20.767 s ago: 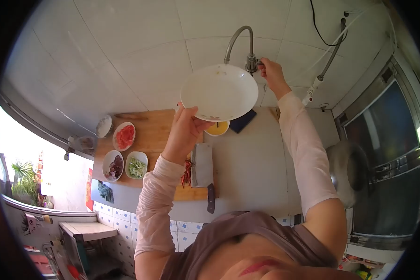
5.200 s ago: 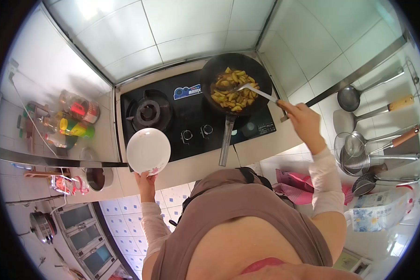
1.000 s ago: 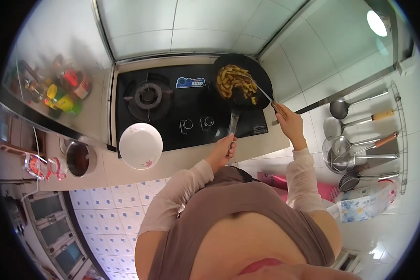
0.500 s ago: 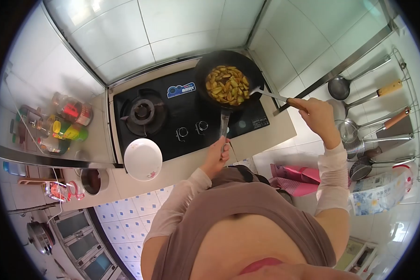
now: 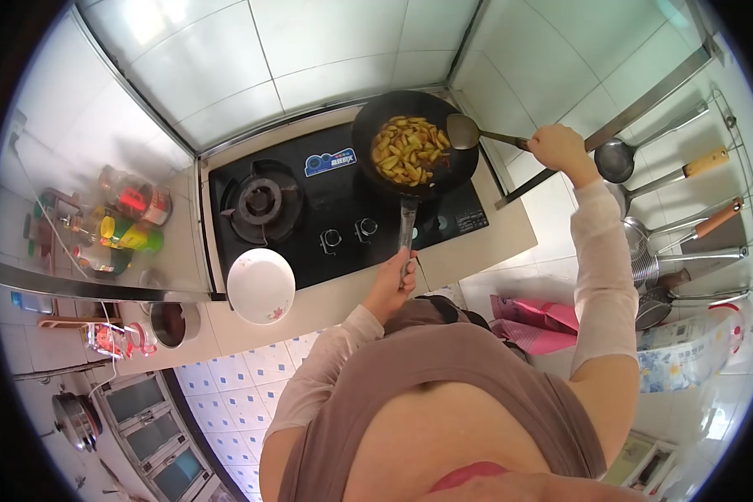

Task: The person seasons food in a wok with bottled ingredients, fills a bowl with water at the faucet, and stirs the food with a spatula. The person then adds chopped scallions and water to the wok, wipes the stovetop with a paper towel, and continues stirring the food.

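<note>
A dark wok [image 5: 375, 182] sits over the right side of the black gas stove [image 5: 309, 265]. Yellow-brown cut pieces of food [image 5: 410, 151] lie in it, mostly towards its left. My left hand [image 5: 394, 284] is closed around the wok's handle [image 5: 407, 222]. My right hand [image 5: 564, 152] grips the handle of a metal spatula [image 5: 463, 132]. The spatula's broad blade is over the right part of the wok, just right of the food; whether it touches the wok, I cannot tell. The spatula handle's end is hidden in my fist.
A white plate [image 5: 261, 286] rests at the stove's front left edge, near the left burner [image 5: 261, 199]. Bottles [image 5: 132, 234] and a pot [image 5: 174, 325] stand on the left. Ladles and strainers hang from a wall rack [image 5: 749, 167] at right. A metal-edged glass panel rises beside the wok.
My right hand has moved up and away from me. The spatula blade has risen and turned its broad face into view, and the food has shifted. My left hand still holds the wok handle.
</note>
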`<state>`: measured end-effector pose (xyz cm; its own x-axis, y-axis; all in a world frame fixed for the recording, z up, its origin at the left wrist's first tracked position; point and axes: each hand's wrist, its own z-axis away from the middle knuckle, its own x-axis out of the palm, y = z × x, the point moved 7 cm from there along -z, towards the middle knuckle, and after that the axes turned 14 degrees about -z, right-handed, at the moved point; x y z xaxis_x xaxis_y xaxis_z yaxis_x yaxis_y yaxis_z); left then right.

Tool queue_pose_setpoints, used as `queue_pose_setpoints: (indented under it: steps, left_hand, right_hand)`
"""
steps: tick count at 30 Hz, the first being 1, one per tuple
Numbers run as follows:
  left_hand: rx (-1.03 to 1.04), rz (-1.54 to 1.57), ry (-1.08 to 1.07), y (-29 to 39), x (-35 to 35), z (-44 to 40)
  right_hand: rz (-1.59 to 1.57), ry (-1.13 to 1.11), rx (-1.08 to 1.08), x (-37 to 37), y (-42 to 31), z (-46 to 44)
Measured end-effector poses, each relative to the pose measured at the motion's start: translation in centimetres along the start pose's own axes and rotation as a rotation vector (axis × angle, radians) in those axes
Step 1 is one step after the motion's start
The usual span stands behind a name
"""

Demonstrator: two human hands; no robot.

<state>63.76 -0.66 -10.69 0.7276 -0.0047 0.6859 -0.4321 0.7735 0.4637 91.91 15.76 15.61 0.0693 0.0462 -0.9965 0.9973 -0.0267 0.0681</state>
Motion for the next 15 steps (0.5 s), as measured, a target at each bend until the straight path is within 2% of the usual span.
queue_pose_setpoints:
  steps: [3,6,9,12,15]
  left_hand:
    - [-0.010,-0.015,0.005,0.1,0.0,0.0]
    - [-0.012,-0.029,0.002,0.3,0.1,0.2]
    - [-0.012,-0.036,-0.018,0.3,0.1,0.2]
    - [0.000,-0.036,-0.025,0.3,0.2,0.2]
    - [-0.001,-0.042,-0.026,0.1,0.2,0.1]
  right_hand:
    - [-0.255,-0.369,0.246,3.5,-0.4,-3.7]
    - [-0.386,-0.434,0.226,5.0,-2.5,-5.7]
    - [-0.427,-0.232,-0.141,4.0,-5.3,-6.4]
    - [-0.372,-0.133,-0.169,1.7,-6.5,-5.7]
    - [-0.229,0.001,-0.222,2.7,-7.4,-5.5]
